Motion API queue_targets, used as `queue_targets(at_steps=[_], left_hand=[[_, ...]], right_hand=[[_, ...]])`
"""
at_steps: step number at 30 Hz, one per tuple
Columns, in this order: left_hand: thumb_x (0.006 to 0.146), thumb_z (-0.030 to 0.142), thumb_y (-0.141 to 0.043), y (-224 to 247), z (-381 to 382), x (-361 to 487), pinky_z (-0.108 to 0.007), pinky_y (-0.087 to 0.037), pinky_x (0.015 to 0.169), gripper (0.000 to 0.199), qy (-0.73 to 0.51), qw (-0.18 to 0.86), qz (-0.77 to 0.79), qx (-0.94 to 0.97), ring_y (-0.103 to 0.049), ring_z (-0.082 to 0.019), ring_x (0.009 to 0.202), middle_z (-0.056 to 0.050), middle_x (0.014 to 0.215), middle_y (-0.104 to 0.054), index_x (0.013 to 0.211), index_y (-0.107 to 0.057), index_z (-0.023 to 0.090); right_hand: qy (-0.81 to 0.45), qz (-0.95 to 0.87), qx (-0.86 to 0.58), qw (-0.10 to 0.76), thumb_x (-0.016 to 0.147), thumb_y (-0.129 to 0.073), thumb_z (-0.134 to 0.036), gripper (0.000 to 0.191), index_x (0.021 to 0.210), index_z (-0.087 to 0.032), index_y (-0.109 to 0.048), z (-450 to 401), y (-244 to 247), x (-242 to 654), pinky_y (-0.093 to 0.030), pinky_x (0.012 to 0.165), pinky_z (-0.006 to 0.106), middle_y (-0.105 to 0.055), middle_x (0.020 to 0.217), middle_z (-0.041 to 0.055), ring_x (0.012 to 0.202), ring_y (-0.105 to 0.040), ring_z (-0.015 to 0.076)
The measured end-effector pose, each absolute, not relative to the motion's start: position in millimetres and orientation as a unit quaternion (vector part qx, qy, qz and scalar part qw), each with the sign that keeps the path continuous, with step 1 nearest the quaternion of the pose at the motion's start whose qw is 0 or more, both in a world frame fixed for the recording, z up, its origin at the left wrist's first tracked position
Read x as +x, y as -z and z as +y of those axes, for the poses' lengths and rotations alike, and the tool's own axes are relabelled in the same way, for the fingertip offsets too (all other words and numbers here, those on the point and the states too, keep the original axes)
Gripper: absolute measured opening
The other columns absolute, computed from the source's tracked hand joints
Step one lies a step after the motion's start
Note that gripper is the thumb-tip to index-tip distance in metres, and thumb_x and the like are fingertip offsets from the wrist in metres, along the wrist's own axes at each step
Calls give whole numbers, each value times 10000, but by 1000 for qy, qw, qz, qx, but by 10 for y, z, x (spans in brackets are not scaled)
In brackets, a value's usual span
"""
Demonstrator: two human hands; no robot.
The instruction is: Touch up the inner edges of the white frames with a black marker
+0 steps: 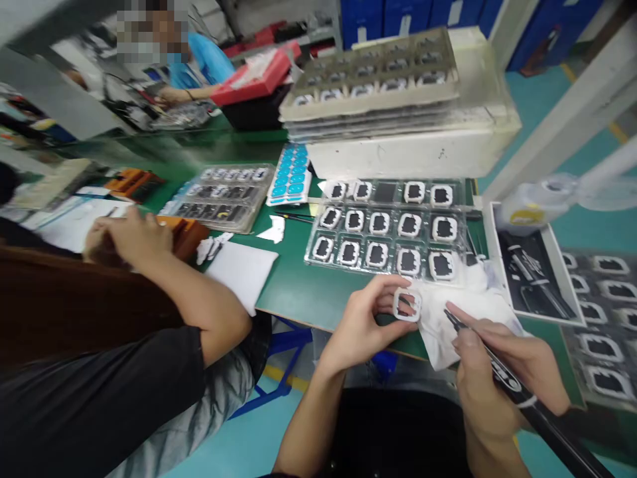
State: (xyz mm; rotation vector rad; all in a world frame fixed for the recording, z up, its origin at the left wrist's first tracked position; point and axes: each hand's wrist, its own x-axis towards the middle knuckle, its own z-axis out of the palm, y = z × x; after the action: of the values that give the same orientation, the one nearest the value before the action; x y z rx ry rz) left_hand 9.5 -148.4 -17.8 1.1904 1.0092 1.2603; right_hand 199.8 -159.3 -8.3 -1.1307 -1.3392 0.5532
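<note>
My left hand pinches a small white square frame with rounded corners, its opening facing me, at the table's front edge. In my right hand is a black pen-shaped tool with white lettering. Its tip points toward the frame and stays apart from it. Beneath and beside both hands lies a white cloth. Just beyond is a clear plastic tray with rows of similar white frames around dark centres; one pocket in its back row has no white frame.
An open box with dark items stands at right, near a bottle and more trays. Stacked trays rise at the back. A co-worker's arm works at left, by an orange fixture. Another person sits across the table.
</note>
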Motion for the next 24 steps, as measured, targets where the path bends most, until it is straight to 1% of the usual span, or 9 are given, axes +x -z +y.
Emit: queue_targets(at_steps=[1,3,5,6,10,14,17,20,24], left_hand=[[870,196,-970,162,-1498,92,-275,-698,927,548,-529,537,428,498,-839,-190,995,-69,1138,-816,1354,-714,227],[900,198,-948,138,-1523,86,-278,-701,949,500,-525,528,439,503,-839,-187,1016,-67,1158,-816,1345,-723,232],[914,196,-937,120,-1542,84,-276,-701,973,457,-520,509,450,517,-840,-178,1017,-58,1172,-822,1326,-745,237],[914,196,-938,112,-1550,86,-271,-701,977,440,-516,499,456,526,-841,-173,1012,-52,1176,-826,1312,-756,240],[900,206,-950,70,-1571,113,-250,-706,940,424,-494,457,484,559,-849,-168,970,-35,1149,-848,1286,-775,235],[912,152,-911,33,-1585,138,-229,-702,919,399,-474,407,509,592,-847,-155,955,-15,1117,-858,1277,-780,243],[911,146,-906,23,-1606,144,-230,-699,921,410,-457,382,528,606,-845,-160,998,-10,1145,-857,1287,-784,256],[915,160,-911,20,-1632,151,-230,-693,896,419,-446,362,542,613,-834,-161,1001,-7,1145,-852,1301,-785,264],[939,179,-901,11,-1661,175,-218,-661,848,385,-440,341,553,619,-797,-137,931,10,1089,-839,1295,-794,278]], right_hand=[[-232,-584,-461,626,955,-829,-249,58,953,-205,-792,-1606,79,1935,-781,865,456,-837,894,92,959,-886,344],[-224,-592,-418,652,907,-847,-132,139,983,-208,-759,-1592,95,1889,-786,930,498,-788,834,27,930,-878,313],[-224,-594,-391,666,897,-831,-87,190,1005,-216,-743,-1561,122,1905,-779,1005,557,-726,787,-28,796,-832,243],[-225,-597,-387,666,901,-824,-82,195,1008,-223,-741,-1550,132,1918,-777,1021,567,-721,795,-35,774,-816,225],[-221,-626,-387,640,908,-826,-90,215,1021,-256,-749,-1541,104,1922,-789,988,517,-778,858,-23,878,-857,253],[-257,-629,-397,617,883,-829,-79,264,1026,-288,-757,-1544,30,1890,-791,919,450,-792,818,-27,964,-885,292],[-264,-628,-425,596,903,-838,-119,253,1040,-315,-757,-1545,-1,1878,-781,891,418,-867,982,0,1030,-885,291],[-252,-633,-447,580,921,-837,-135,239,1063,-316,-771,-1548,-26,1870,-772,892,380,-885,1157,24,1019,-884,256],[-251,-635,-453,573,926,-841,-126,245,1073,-310,-776,-1554,-63,1859,-767,889,364,-884,1152,17,1033,-883,247]])
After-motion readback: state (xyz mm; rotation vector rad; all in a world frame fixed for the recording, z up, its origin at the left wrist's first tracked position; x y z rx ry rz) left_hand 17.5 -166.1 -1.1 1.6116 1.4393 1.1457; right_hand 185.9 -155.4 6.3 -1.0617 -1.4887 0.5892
